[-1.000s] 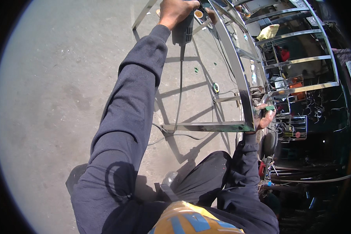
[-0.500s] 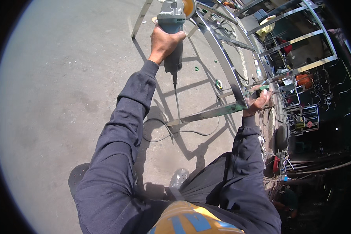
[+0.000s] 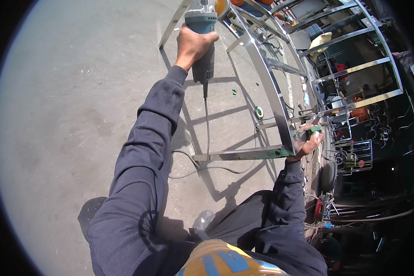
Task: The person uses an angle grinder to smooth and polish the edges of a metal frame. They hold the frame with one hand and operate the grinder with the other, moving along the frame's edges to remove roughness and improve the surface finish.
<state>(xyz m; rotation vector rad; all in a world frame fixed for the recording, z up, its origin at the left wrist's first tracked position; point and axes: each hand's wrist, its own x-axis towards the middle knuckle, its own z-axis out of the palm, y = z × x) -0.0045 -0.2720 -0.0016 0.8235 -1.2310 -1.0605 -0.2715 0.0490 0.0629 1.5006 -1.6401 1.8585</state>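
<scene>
One grey-and-black angle grinder (image 3: 201, 23) with an orange disc (image 3: 222, 7) was held beside the shiny square-tube metal frame (image 3: 272, 92) by the left hand (image 3: 192, 47), fingers closed round its body. A green block (image 3: 315, 129) was pinched in the right hand (image 3: 308, 145), fingers bent, at the frame's near corner.

The grinder (image 3: 202, 25) is showing a teal-grey top (image 3: 198, 17) and black handle (image 3: 204, 68), its disc (image 3: 222, 8) looking orange. The frame (image 3: 272, 90) is gleaming silver with green smears (image 3: 277, 152). A lump (image 3: 314, 129) is showing green; sleeves (image 3: 140, 154) are looking dark navy; yellow cloth (image 3: 220, 252) is bearing blue blocks (image 3: 233, 261).
</scene>
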